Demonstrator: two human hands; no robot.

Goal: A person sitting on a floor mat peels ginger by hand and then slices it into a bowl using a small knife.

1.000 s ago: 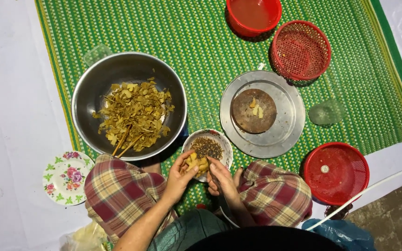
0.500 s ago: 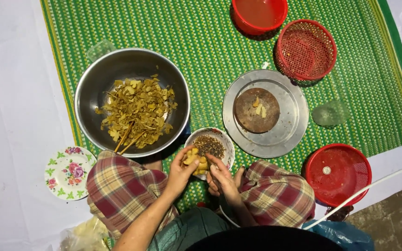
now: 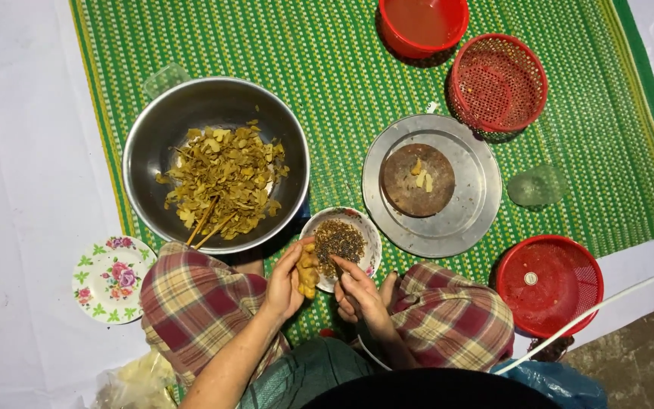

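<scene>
Green woven mat over white sheeting on the floor (image 3: 9, 151), seen from overhead; person sitting cross-legged in plaid trousers at the near edge.

Nearest: left hand (image 3: 285, 284) is grasping a knobbly yellow root (image 3: 308, 270), fingers curled round it, just over the near rim of the small patterned bowl (image 3: 372, 241). Right hand (image 3: 357, 294) is closing on something thin and dark, possibly a small blade; the view is too small to say for certain, and its tip is pointing toward the root. Compared with a second ago, the two hands are staying together at the same spot above the lap and the root is sitting slightly higher in the left palm; nothing else on the mat is shifting, apart from the camera drifting a little. Judged from this, the trimming of the root is continuing, not finishing.

Beside the hands: the small bowl is holding dark brown scrapings (image 3: 338, 241). A floral plate (image 3: 111, 278) is lying on the sheeting by the left knee.

Middle: large steel bowl (image 3: 145, 144) of yellow-brown peelings (image 3: 225, 178); steel tray (image 3: 471, 220) bearing a round wooden board (image 3: 406, 189) with pale root pieces (image 3: 421, 178).

Far: red lid (image 3: 550, 284) to the right, red mesh basket (image 3: 497, 79), red basin (image 3: 421, 26) of water.
</scene>
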